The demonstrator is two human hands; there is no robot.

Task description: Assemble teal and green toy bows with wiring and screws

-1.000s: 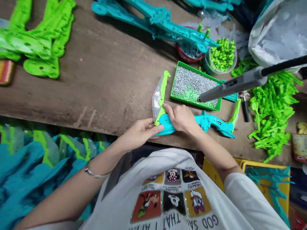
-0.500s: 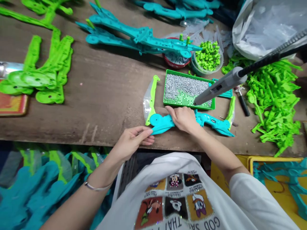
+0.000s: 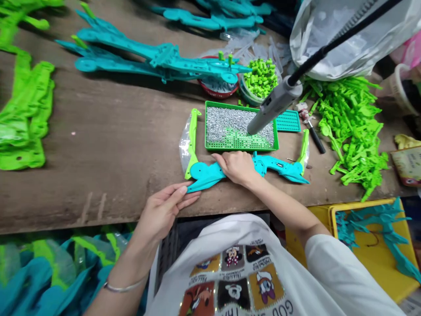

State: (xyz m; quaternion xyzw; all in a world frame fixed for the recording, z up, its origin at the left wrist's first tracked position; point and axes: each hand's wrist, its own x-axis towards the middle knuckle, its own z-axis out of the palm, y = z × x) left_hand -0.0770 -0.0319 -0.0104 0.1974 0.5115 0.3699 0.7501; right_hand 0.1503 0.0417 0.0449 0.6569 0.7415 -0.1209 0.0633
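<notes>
A turquoise bow-shaped plastic piece [image 3: 208, 175] lies along the table's near edge. A lime-green arm with a clear plastic sheet [image 3: 189, 142] joins its left end, and a similar lime-green arm [image 3: 304, 149] stands at its right end. My left hand [image 3: 166, 204] pinches the pointed left tip between thumb and fingers. Across the middle of the piece lies my right hand [image 3: 238, 166], fingers curled over it and thumb pointing left; its fingertips are partly hidden. Just beyond sits a green tray [image 3: 241, 148] of small silvery screws, with a grey hanging screwdriver [image 3: 274, 105] slanting over it.
Lime-green parts form a heap [image 3: 355, 131] at right and a stack [image 3: 23, 127] at left. Long turquoise pieces [image 3: 158, 61] lie behind, near a tub of green pegs [image 3: 261, 79]. A yellow crate [image 3: 371, 259] stands below right; a black-handled tool [image 3: 316, 139] lies beyond the piece.
The camera view has swung, so most of the scene appears farther left. Both hands keep their places on the turquoise piece, with little visible movement against it.
</notes>
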